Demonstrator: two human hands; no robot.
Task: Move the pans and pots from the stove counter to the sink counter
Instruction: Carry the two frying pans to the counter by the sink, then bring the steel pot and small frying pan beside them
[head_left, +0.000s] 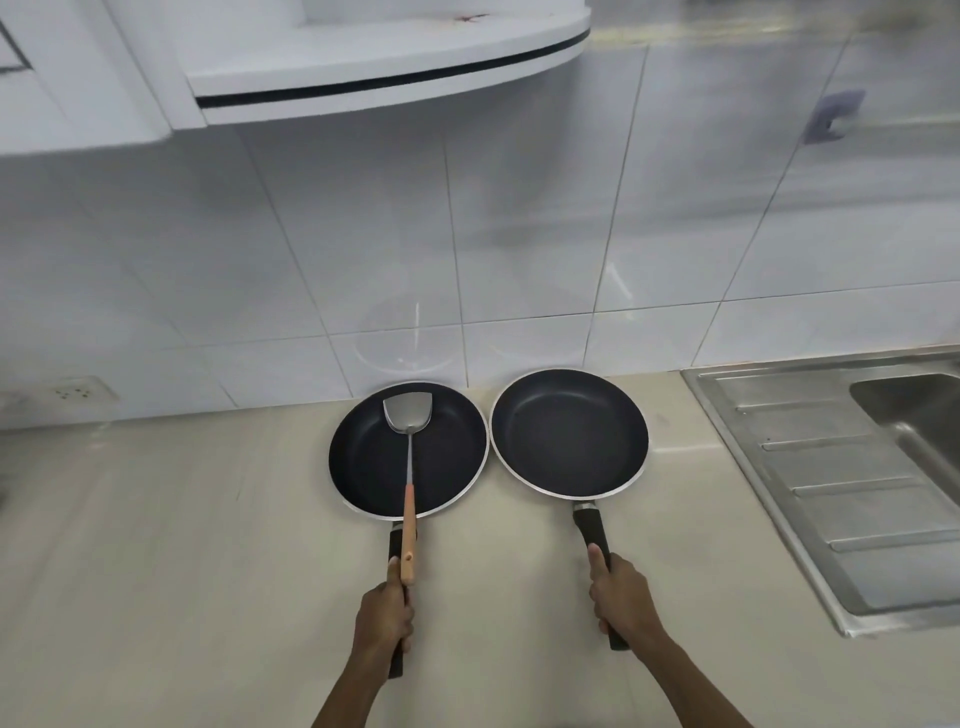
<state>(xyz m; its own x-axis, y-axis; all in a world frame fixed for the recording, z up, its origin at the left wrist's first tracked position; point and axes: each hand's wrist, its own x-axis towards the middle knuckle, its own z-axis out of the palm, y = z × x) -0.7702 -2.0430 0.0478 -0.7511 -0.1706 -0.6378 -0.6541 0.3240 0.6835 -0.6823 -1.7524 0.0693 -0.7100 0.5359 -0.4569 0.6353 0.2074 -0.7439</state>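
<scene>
Two black non-stick frying pans sit side by side on the beige counter (182, 545), rims almost touching. The left pan (363, 462) has a metal spatula (409, 415) with a wooden handle lying across it. My left hand (383, 616) grips this pan's black handle, thumb along the top, beside the spatula's wooden end. The right pan (569, 434) is empty. Its black handle is wrapped by my right hand (621, 597), thumb pointing forward.
A stainless steel sink (904, 410) with a ribbed drainboard (841, 493) lies at the right. White tiled wall runs behind the pans. A white curved shelf (384, 67) hangs above left. A wall socket (78, 392) sits at far left.
</scene>
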